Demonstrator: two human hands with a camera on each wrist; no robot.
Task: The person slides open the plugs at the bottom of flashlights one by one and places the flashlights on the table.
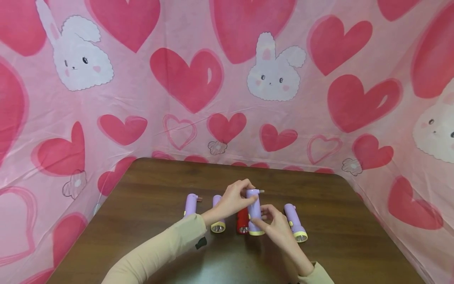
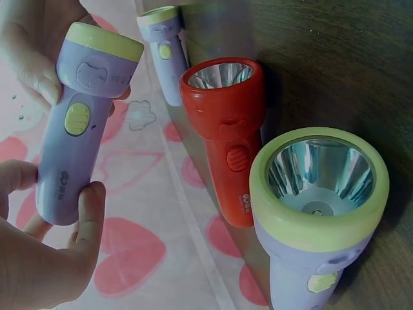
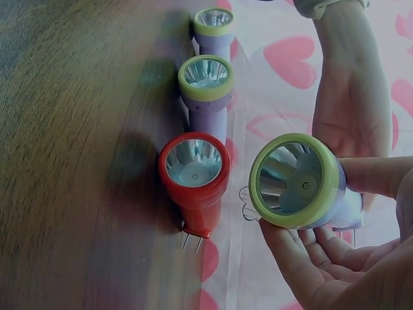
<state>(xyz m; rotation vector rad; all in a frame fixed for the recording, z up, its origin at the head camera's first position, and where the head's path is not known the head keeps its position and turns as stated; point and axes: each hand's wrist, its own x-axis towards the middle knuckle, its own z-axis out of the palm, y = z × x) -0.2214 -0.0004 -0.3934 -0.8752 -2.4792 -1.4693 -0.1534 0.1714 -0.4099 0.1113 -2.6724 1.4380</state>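
Both hands hold one purple flashlight [image 1: 254, 211] with a yellow rim, raised off the table. My left hand [image 1: 235, 196] pinches its tail end, where metal plug prongs [image 1: 261, 191] stick out. Near the lamp head, my right hand [image 1: 279, 227] grips it with thumb and fingers. The left wrist view shows the yellow switch [image 2: 77, 119] on its body. In the right wrist view its lens [image 3: 292, 178] faces the camera. Just left of it in the head view lies a red flashlight [image 1: 242, 221], partly hidden, its prongs [image 3: 191, 241] out at the tail.
Purple flashlights lie in a row on the brown table [image 1: 159, 177]: one at the left [image 1: 190, 203], one under the left wrist [image 1: 218, 226], one at the right [image 1: 294, 221]. A small dark object [image 1: 200, 243] shows beside the left cuff. Pink heart-patterned cloth [image 1: 227, 86] hangs behind.
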